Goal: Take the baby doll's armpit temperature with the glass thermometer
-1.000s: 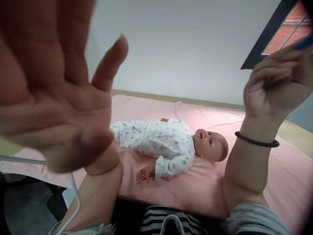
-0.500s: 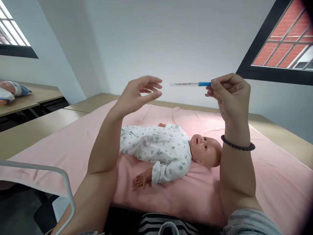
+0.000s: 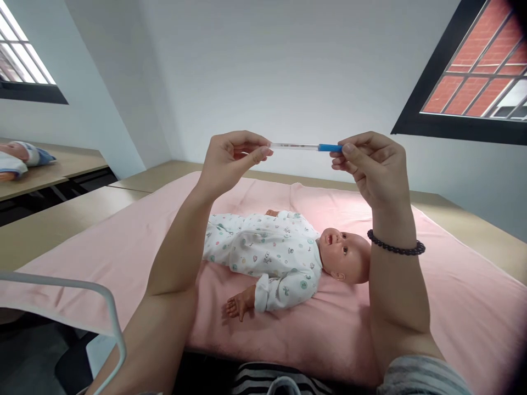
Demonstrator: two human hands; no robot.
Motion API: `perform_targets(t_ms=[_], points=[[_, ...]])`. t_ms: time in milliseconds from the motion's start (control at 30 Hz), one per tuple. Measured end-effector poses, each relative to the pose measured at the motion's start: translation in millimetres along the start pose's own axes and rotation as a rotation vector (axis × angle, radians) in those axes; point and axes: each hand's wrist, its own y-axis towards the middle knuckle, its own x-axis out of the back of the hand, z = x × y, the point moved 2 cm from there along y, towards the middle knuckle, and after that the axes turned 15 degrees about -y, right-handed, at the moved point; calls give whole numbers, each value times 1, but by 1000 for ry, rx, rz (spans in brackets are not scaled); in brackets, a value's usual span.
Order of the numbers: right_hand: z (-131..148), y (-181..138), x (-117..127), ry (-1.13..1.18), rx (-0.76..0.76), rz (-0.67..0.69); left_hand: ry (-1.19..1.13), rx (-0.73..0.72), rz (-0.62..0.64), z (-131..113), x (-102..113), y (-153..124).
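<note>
A slim thermometer [image 3: 297,146], clear along its length with a blue end, is held level in the air between my two hands. The fingers of my left hand [image 3: 237,156] are closed on the clear tip. At the other side my right hand [image 3: 373,162], with dark beads round the wrist, pinches the blue end. Below them a baby doll [image 3: 272,249] lies on its back in a white patterned suit, head to the right. My left forearm hides the doll's feet, and my right forearm is in front of the top of its head.
A pink cloth [image 3: 144,247] covers most of the table [image 3: 69,214] under the doll. A grey metal rail [image 3: 82,283] curves in at the lower left. Another doll [image 3: 24,156] lies on a table at the far left. A wall and barred windows stand behind.
My left hand, open and apart from the thermometer before, has closed on its clear tip. My right hand has moved left with the thermometer.
</note>
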Motion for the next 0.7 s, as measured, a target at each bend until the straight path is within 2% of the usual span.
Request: perform_targets(t_ms=[133, 367, 700], points=[[1, -1, 2, 37, 17, 47, -1, 3, -12, -5, 3, 0], [-1, 1, 2, 26, 17, 26, 61, 68, 33, -18, 1, -3], [-1, -1, 1, -61, -27, 45, 115, 94, 108, -16, 3, -5]])
